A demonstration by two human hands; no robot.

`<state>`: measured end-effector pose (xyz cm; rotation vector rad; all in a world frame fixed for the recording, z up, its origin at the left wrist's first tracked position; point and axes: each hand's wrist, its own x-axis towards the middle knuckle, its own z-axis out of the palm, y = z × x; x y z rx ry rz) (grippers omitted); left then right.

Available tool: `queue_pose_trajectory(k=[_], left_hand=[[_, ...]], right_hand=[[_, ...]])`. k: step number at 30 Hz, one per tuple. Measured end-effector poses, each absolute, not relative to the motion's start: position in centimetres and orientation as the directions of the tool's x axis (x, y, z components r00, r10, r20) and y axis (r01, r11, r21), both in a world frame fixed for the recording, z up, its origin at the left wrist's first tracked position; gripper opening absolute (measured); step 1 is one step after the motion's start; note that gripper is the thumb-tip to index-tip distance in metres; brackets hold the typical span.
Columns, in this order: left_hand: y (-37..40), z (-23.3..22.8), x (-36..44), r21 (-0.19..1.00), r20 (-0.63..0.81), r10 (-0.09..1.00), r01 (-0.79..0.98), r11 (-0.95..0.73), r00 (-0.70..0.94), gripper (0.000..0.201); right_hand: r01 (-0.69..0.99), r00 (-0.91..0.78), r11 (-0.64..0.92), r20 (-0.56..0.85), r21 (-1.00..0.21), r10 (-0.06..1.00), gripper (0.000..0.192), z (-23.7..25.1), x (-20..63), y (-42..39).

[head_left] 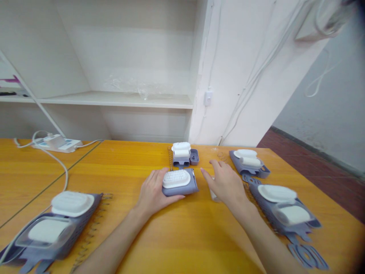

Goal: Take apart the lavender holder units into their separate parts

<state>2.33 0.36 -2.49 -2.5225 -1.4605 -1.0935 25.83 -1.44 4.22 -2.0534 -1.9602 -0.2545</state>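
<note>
My left hand (154, 190) is wrapped round the left end of a grey-purple plastic holder (181, 190). On top of that holder lies a white oval brush (176, 178), its bumpy bristle side facing up. My right hand (225, 180) is to the right of the holder, its thumb and fingers apart. Under its palm a white object (214, 194), perhaps a roll, shows only in part. Just behind the holder stands a similar grey-purple set (181, 154) with a white brush and a white roll, beside a small grey-purple box (194, 156).
Similar sets lie at the left (54, 224), back right (248, 161) and right (285, 207), some with wire coils alongside. A power strip (58, 144) with a white cable sits at the back left. White shelving (119, 99) and a wall pillar border the table.
</note>
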Motion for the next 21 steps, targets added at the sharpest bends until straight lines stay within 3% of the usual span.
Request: queue_pose_trajectory(k=[4, 7, 13, 21], left_hand=[[0.5, -2.7, 2.3, 0.327, 0.592, 0.757, 0.776, -0.539, 0.276, 0.081], [0.6, -2.9, 2.1, 0.343, 0.568, 0.771, 0.769, -0.540, 0.288, 0.075], [0.6, -2.9, 1.6, 0.356, 0.518, 0.797, 0.768, -0.532, 0.312, 0.064], [0.4, -2.7, 1.6, 0.387, 0.547, 0.776, 0.728, -0.566, 0.313, 0.046]], right_hand=[[0.896, -0.172, 0.328, 0.448, -0.299, 0.878, 0.046, 3.9, 23.5, -2.2], [0.816, -0.268, 0.456, 0.466, -0.356, 0.843, 0.058, 2.0, 21.5, -3.1], [0.781, -0.263, 0.491, 0.510, -0.387, 0.819, 0.083, -1.9, 19.2, -4.4], [0.708, -0.249, 0.517, 0.515, -0.481, 0.820, 0.093, -2.5, 20.8, -3.5]])
